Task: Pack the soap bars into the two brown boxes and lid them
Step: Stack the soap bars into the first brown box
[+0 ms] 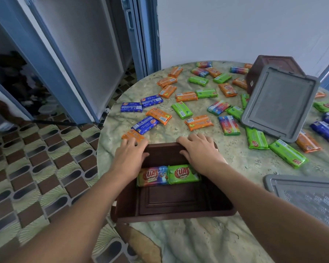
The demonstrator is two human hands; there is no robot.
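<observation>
An open brown box (179,218) stands on the table right in front of me. Against its far wall lie two soap bars, a multicoloured one (152,177) and a green one (184,173). My left hand (130,155) and my right hand (199,149) both grip the box's far rim, fingers over the outside and thumbs inside. My left fingertips reach an orange bar (132,136) just beyond the corner. Several orange, green, blue and multicoloured bars lie scattered over the table, among them a green one (181,110). A second brown box (270,63) sits at the back right.
One grey lid (279,103) leans tilted against the second box, and another grey lid (308,196) lies flat at the right near edge. The round marbled table (188,242) ends at the left above a tiled floor. Blue door frames (51,73) stand to the left.
</observation>
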